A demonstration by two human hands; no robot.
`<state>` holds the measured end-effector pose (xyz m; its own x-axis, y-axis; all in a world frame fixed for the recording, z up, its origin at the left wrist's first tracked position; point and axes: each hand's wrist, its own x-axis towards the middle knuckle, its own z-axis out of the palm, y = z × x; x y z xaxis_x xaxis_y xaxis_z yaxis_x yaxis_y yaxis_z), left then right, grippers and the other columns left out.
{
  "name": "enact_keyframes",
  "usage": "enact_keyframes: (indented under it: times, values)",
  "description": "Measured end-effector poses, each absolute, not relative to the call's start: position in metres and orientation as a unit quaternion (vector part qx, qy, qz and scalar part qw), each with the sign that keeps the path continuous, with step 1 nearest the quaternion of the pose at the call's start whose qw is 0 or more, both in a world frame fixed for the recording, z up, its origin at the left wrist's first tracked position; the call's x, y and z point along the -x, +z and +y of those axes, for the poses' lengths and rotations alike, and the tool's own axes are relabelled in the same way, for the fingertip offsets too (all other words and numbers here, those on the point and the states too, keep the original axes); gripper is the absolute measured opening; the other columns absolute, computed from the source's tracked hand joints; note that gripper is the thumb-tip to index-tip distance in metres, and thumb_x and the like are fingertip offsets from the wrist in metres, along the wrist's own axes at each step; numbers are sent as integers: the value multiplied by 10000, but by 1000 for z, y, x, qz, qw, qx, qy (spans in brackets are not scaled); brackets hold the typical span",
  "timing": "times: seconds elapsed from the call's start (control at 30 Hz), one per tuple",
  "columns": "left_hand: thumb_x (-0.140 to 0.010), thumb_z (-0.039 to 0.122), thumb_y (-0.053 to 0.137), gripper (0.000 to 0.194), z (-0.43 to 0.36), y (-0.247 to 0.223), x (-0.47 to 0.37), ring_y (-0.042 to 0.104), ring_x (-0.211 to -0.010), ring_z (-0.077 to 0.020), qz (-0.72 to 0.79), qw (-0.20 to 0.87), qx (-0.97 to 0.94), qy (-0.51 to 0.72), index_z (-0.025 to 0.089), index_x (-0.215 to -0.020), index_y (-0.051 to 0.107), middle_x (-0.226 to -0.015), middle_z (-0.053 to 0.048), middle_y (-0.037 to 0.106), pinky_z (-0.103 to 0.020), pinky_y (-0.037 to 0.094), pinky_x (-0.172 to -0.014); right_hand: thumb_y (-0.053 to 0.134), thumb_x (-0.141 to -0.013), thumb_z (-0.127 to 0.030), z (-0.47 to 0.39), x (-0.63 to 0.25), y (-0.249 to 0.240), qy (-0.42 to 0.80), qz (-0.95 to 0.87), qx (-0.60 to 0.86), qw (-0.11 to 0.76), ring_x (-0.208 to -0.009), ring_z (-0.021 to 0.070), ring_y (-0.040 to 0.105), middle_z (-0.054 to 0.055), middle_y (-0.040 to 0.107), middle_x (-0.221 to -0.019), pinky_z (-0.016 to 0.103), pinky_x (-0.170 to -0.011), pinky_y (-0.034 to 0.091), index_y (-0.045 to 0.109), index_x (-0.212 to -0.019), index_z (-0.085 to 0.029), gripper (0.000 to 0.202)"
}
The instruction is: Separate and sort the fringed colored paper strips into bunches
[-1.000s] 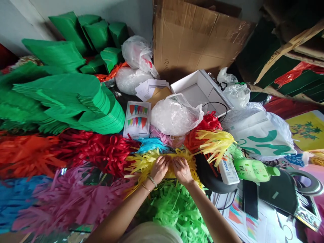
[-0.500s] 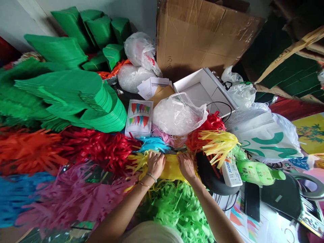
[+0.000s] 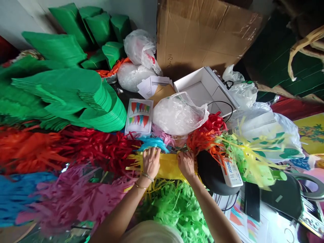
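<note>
Left hand (image 3: 151, 163) has shifted outward; yellow paper (image 3: 168, 166) spans sideways between it and the right hand (image 3: 186, 165), each grip's closure unclear.

Dim upper right, glaring papers (image 3: 277, 221), motion-blurred yellow tassel (image 3: 249, 151).

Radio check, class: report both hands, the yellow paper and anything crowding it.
Left hand and right hand both on yellow paper. Paper spread between them. Blue strips crowd its far edge, green strips its near edge.
</note>
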<state>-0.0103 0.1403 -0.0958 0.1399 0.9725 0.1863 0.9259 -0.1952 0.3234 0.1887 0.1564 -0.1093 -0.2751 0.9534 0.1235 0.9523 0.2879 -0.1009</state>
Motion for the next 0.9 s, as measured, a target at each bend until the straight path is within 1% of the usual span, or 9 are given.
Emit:
enact_keyframes:
  times: [0.07, 0.1, 0.17, 0.23, 0.33, 0.47, 0.57, 0.7, 0.9]
  values:
    - [-835, 37, 448, 367, 135, -98, -7, 602, -1045, -286, 573, 76, -794, 189, 205, -1113, 619, -1122, -129, 664, -465, 426, -946, 519, -890, -147, 157, -188, -107, 1, -802, 592, 83, -826, 260, 539, 66, 679, -716, 380, -838, 311, 620, -844, -203, 124]
    - [-845, 44, 445, 351, 132, -101, -17, 605, -1043, -260, 540, 84, -815, 192, 218, -1090, 627, -1115, -107, 668, -427, 447, -939, 513, -889, -143, 158, -188, -106, 1, -804, 589, 85, -821, 259, 535, 68, 676, -713, 380, -838, 314, 626, -853, -200, 132]
    - [-849, 48, 433, 351, 129, -111, -33, 601, -1063, -247, 494, 92, -842, 197, 211, -1088, 632, -1102, -103, 673, -397, 477, -925, 501, -884, -131, 158, -188, -103, -2, -806, 585, 88, -813, 257, 527, 70, 666, -707, 381, -840, 319, 635, -856, -196, 151]
    - [-848, 36, 401, 391, 130, -122, -39, 592, -1098, -264, 478, 91, -851, 199, 184, -1135, 623, -1116, -131, 670, -416, 497, -907, 500, -877, -123, 157, -187, -101, -6, -808, 582, 92, -824, 260, 519, 82, 662, -740, 391, -843, 323, 644, -870, -185, 157]
    - [-859, 29, 369, 424, 134, -134, -32, 600, -1096, -275, 474, 85, -853, 201, 152, -1183, 614, -1136, -155, 667, -433, 512, -897, 513, -866, -122, 150, -184, -101, -13, -821, 561, 101, -919, 273, 509, 122, 667, -913, 403, -856, 335, 658, -967, -158, 180]
    - [-872, 44, 406, 406, 139, -136, -17, 604, -1105, -264, 467, 84, -855, 207, 173, -1185, 629, -1166, -122, 674, -453, 477, -978, 566, -835, -158, 138, -179, -112, -17, -845, 520, 122, -1092, 292, 468, 148, 637, -1134, 432, -932, 329, 662, -1077, -148, 262]
    - [-877, 54, 457, 367, 141, -133, -12, 614, -1084, -252, 466, 85, -853, 217, 213, -1137, 661, -1135, -87, 696, -468, 452, -1013, 555, -858, -148, 136, -180, -126, -33, -858, 494, 141, -1136, 284, 465, 131, 652, -1148, 449, -967, 310, 680, -1068, -164, 245]
    - [-883, 53, 478, 320, 140, -129, -7, 607, -1104, -256, 487, 79, -838, 235, 208, -1056, 699, -1079, -88, 715, -501, 419, -1040, 522, -892, -101, 138, -186, -137, -56, -868, 467, 158, -1125, 246, 499, 92, 682, -1115, 421, -981, 302, 703, -1014, -188, 235]
    - [-855, 62, 555, 266, 140, -123, -2, 611, -1093, -244, 519, 92, -816, 238, 252, -912, 733, -1019, -35, 737, -500, 392, -1050, 550, -900, -144, 135, -187, -132, -49, -871, 466, 150, -1161, 253, 479, 96, 648, -1206, 417, -979, 303, 695, -1059, -198, 222]
